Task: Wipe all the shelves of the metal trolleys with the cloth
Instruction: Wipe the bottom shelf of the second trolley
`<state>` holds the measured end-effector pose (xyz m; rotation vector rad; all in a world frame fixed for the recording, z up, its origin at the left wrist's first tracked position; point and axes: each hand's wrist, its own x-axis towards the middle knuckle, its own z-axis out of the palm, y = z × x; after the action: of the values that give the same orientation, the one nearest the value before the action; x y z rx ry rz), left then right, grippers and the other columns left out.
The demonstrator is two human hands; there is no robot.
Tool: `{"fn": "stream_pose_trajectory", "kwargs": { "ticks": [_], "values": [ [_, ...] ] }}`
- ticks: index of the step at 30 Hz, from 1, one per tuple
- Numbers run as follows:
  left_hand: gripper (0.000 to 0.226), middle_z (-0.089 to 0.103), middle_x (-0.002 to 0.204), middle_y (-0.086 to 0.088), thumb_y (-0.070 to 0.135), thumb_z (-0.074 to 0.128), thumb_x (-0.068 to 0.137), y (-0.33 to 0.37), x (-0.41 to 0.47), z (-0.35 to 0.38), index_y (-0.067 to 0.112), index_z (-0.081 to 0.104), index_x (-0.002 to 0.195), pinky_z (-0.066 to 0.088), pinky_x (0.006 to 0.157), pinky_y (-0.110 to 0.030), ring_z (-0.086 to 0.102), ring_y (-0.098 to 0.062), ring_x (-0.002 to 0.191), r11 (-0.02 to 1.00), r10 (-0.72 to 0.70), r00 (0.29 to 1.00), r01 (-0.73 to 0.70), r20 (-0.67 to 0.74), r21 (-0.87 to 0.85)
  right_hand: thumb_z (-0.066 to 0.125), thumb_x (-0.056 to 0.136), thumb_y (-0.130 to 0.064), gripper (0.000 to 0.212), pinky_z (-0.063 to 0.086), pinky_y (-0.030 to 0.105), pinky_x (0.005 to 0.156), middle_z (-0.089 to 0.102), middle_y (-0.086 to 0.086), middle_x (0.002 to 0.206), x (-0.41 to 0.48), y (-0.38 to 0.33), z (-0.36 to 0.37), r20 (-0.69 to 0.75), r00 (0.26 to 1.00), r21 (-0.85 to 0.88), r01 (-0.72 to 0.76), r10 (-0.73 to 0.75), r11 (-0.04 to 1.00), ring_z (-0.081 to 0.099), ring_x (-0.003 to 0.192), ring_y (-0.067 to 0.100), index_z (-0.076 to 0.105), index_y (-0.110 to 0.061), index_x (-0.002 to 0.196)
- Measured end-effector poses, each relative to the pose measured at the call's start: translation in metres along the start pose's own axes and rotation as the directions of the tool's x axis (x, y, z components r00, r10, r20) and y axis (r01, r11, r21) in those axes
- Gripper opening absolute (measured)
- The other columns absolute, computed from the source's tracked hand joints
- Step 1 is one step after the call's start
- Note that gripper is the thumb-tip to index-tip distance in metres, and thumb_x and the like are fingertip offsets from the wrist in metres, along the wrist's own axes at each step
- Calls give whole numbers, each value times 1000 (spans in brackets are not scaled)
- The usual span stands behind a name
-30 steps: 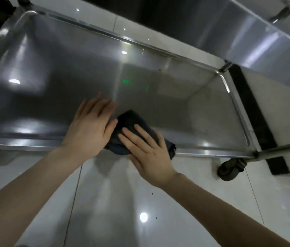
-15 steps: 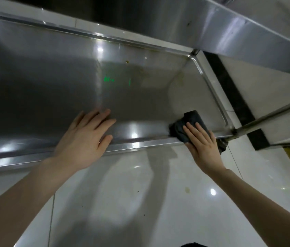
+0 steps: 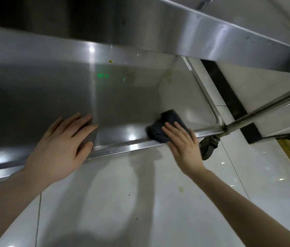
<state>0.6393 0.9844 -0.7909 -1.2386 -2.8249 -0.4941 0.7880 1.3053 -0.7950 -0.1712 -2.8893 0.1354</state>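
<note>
Cloth [image 3: 165, 125] dark, crumpled | right hand [image 3: 183, 145] flat on it | left hand [image 3: 60, 147] flat on shelf [image 3: 122, 104]

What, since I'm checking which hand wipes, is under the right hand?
A dark cloth, pressed by the right hand onto the trolley shelf at its front rim. The cloth's near part is hidden beneath the hand.

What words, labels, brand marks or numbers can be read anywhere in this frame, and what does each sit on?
No text here can be read.
Green glowing marks reflected in the lower shelf: possibly characters, but too blurred to read.
Dark cloth under the right hand: no label or brand shows.
Upper shelf and caster wheel: no visible markings.
</note>
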Motion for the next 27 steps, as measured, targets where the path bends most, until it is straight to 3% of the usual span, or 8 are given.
{"fn": "stream_pose_trajectory", "kwargs": {
  "ticks": [4, 7, 10, 14, 17, 20, 23, 27],
  "values": [
    [54, 50, 143, -7, 38, 35, 87, 1, 2, 1, 15, 61, 128, 32, 110, -54, 44, -31, 134, 1000, -1, 1000, 1, 3, 3, 39, 104, -27, 43, 9, 45, 120, 32, -7, 157, 11, 85, -18, 74, 855, -56, -510, 513, 858, 17, 148, 14, 40, -28, 147],
    [56, 49, 144, -7, 39, 34, 86, 2, 6, 2, 14, 61, 128, 32, 109, -56, 44, -32, 133, 1000, -16, 1000, 16, -5, 3, 32, 104, -32, 47, 7, 48, 120, 22, -10, 160, 39, 102, -15, 95, 775, -101, -616, 624, 781, 10, 149, 13, 32, -29, 151],
    [56, 49, 143, -8, 39, 34, 85, 3, 8, 5, 13, 61, 127, 34, 106, -58, 44, -35, 133, 1000, -14, 1000, 14, 2, 15, 34, 103, -33, 48, 6, 46, 120, 22, -12, 160, 55, 74, -3, 73, 791, -80, -603, 608, 794, 9, 149, 11, 32, -30, 151],
    [56, 48, 144, -10, 39, 33, 87, 3, 6, 3, 11, 60, 128, 32, 108, -57, 43, -37, 133, 999, -4, 1000, 4, 12, 45, 47, 99, -31, 42, 15, 41, 115, 44, -9, 150, 36, -12, 11, -8, 967, 44, -256, 256, 966, 30, 144, 15, 50, -28, 141],
    [59, 48, 143, -15, 37, 31, 87, 9, 6, -7, 7, 59, 128, 33, 105, -58, 44, -40, 131, 995, -11, 996, 2, 89, 102, 54, 94, -26, 38, 24, 41, 110, 54, -11, 141, 16, -71, 16, -54, 988, 148, -135, 144, 980, 45, 135, 17, 60, -28, 132],
    [62, 41, 149, -15, 42, 28, 89, 16, 12, -29, 11, 50, 139, 34, 106, -56, 42, -37, 134, 982, -39, 956, -17, 290, 188, 58, 94, -19, 37, 33, 44, 108, 54, -14, 140, 2, -98, -1, 77, 981, 188, -191, 179, 963, 47, 133, 16, 61, -30, 130],
    [56, 30, 155, 0, 49, 33, 97, 28, 22, -65, 29, 28, 149, 33, 110, -39, 42, -24, 133, 953, -165, 817, -12, 552, 304, 47, 95, -11, 44, 33, 39, 102, 53, -11, 141, -1, -98, -43, 273, 926, 285, -336, 260, 898, 45, 132, 19, 55, -30, 135],
    [52, 48, 139, 2, 46, 40, 97, 74, 21, -116, 29, 33, 146, 41, 100, -30, 51, -18, 124, 966, -112, 746, -73, 657, 247, 46, 94, -5, 47, 46, 37, 86, 62, 8, 119, -5, -88, -123, 387, 787, 383, -611, 481, 692, 57, 106, 30, 54, -25, 135]
  ]
}}
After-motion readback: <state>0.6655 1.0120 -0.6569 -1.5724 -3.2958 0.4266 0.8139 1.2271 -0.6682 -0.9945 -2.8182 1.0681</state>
